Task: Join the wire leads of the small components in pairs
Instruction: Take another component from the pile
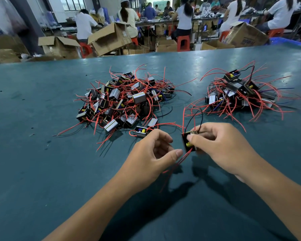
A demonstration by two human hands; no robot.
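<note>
Right hand grips a small black component above the green table, thumb over its top edge. Left hand is just beside it, fingers curled, thumb tip at the red leads hanging below the component; whether it pinches them cannot be told. A loose component lies just beyond the left hand. Farther out: large pile of components centre-left, smaller pile to the right, well apart. Beyond the table: cardboard boxes and seated workers.
</note>
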